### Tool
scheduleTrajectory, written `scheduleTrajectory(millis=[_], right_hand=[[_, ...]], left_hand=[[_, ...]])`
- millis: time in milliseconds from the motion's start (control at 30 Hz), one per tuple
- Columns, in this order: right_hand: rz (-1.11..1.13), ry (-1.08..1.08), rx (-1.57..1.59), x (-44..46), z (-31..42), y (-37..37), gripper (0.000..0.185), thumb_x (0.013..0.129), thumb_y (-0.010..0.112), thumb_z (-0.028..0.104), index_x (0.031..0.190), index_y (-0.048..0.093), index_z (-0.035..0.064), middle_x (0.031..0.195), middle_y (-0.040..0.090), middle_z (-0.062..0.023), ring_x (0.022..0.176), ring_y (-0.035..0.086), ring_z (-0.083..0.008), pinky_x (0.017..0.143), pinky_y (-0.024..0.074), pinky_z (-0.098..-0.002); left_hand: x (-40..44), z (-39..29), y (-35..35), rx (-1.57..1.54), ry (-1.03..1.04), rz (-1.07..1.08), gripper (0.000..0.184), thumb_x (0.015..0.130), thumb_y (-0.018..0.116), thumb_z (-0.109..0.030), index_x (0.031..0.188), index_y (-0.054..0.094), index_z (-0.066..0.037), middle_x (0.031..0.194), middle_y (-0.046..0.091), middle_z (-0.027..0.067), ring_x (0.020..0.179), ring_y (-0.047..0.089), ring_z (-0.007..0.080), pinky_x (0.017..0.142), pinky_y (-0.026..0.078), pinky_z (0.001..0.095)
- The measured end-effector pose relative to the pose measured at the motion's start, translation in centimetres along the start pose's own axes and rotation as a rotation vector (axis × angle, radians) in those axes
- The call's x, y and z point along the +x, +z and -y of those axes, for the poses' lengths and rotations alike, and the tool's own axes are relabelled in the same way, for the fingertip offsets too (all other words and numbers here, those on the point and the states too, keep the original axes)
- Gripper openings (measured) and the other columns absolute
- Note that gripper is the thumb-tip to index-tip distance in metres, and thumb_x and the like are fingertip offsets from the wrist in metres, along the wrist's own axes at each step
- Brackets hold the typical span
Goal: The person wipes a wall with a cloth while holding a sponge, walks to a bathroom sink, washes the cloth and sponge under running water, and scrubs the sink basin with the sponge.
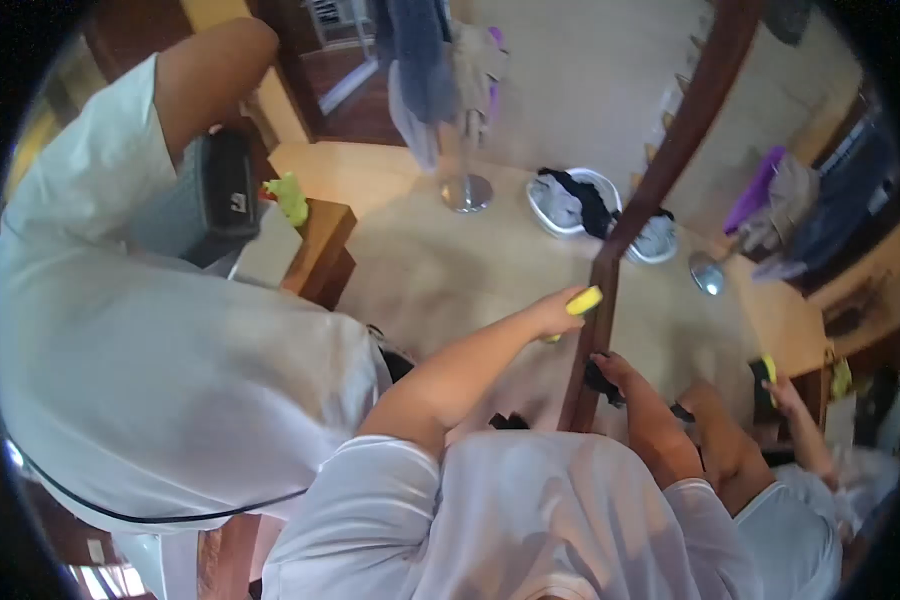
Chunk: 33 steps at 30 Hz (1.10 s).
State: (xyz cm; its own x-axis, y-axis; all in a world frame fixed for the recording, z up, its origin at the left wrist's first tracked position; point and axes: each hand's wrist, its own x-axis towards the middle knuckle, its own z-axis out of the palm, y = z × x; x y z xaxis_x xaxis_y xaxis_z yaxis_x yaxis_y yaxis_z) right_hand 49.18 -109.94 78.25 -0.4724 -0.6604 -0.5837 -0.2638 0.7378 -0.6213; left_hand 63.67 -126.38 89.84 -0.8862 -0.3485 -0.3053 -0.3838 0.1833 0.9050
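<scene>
My left hand (pixel 553 313) is closed around a yellow-and-black block (pixel 583 301), like a sponge or a brush, in front of the mirror's wooden frame. In the mirror (pixel 690 330) its reflection shows a dark face towards the glass and a yellow back. Close to the frame's lower part, my right hand (pixel 613 368) is closed on a black object (pixel 600 384); its kind cannot be made out. The mirror repeats my arms and white shirt on the right.
A person in a white shirt (pixel 180 370) stands close on my left, near a dark grey box-like container (pixel 195 200). A wooden stand (pixel 320 245) is beyond them. On the floor are a white basket of clothes (pixel 573 200) and a metal-based rack (pixel 467 192) hung with clothing.
</scene>
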Motion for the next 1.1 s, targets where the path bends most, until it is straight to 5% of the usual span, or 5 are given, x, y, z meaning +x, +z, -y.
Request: scheduleTrajectory(millis=[300, 467, 700, 833, 1100], right_hand=[[0.191, -0.315, -0.342, 18.5, 14.5, -2.6, 0.053, 0.075, 0.055, 0.044, 0.100, 0.056, -0.0024, 0.095, 0.060, -0.0220, 0.086, 0.059, -0.0311, 0.078, 0.0446, -0.0385], [0.384, -0.361, -0.136, 23.5, 22.2, -1.3, 0.041, 0.080, 0.056, 0.037, 0.097, 0.055, 0.0001, 0.081, 0.059, -0.0099, 0.070, 0.057, -0.0174, 0.065, 0.0460, -0.0295], [0.126, -0.035, 0.123, 34.8, 15.4, -7.0, 0.033, 0.081, 0.055, 0.031, 0.097, 0.055, 0.0015, 0.079, 0.058, -0.0078, 0.062, 0.056, -0.0169, 0.056, 0.0460, -0.0290], [-0.088, -0.230, -0.070, 42.0, 3.0, -11.8, 0.047, 0.082, 0.052, 0.032, 0.107, 0.053, -0.0072, 0.102, 0.058, -0.0198, 0.093, 0.055, -0.0294, 0.080, 0.0425, -0.0343], [0.478, -0.165, -0.582, 52.5, 16.3, -16.7, 0.045, 0.077, 0.054, 0.039, 0.091, 0.059, -0.0036, 0.087, 0.061, -0.0167, 0.076, 0.058, -0.0275, 0.070, 0.0453, -0.0365]], left_hand=[[0.2, 12.6, -13.3, -0.526, -0.270, -0.746, 0.071, 0.071, 0.061, -0.011, 0.134, 0.028, -0.012, 0.117, 0.051, 0.0125, 0.106, 0.049, 0.0236, 0.085, 0.041, 0.0332], [4.3, 22.4, -16.6, -0.624, -0.388, -0.720, 0.071, 0.073, 0.061, -0.012, 0.134, 0.026, -0.012, 0.116, 0.049, 0.0136, 0.104, 0.048, 0.0233, 0.082, 0.043, 0.0347], [6.0, 22.6, -22.3, -0.484, -0.404, -0.808, 0.067, 0.071, 0.063, -0.015, 0.131, 0.034, -0.016, 0.109, 0.053, 0.0111, 0.100, 0.050, 0.0226, 0.082, 0.042, 0.0360], [8.8, 19.3, -27.7, -0.619, -0.371, -0.956, 0.061, 0.073, 0.062, -0.011, 0.128, 0.036, -0.007, 0.105, 0.054, 0.0108, 0.095, 0.051, 0.0211, 0.082, 0.040, 0.0322], [14.5, 18.3, -33.6, -0.730, -0.403, -1.230, 0.064, 0.076, 0.057, -0.009, 0.133, 0.030, -0.013, 0.115, 0.049, 0.0119, 0.100, 0.049, 0.0209, 0.081, 0.042, 0.0317]])
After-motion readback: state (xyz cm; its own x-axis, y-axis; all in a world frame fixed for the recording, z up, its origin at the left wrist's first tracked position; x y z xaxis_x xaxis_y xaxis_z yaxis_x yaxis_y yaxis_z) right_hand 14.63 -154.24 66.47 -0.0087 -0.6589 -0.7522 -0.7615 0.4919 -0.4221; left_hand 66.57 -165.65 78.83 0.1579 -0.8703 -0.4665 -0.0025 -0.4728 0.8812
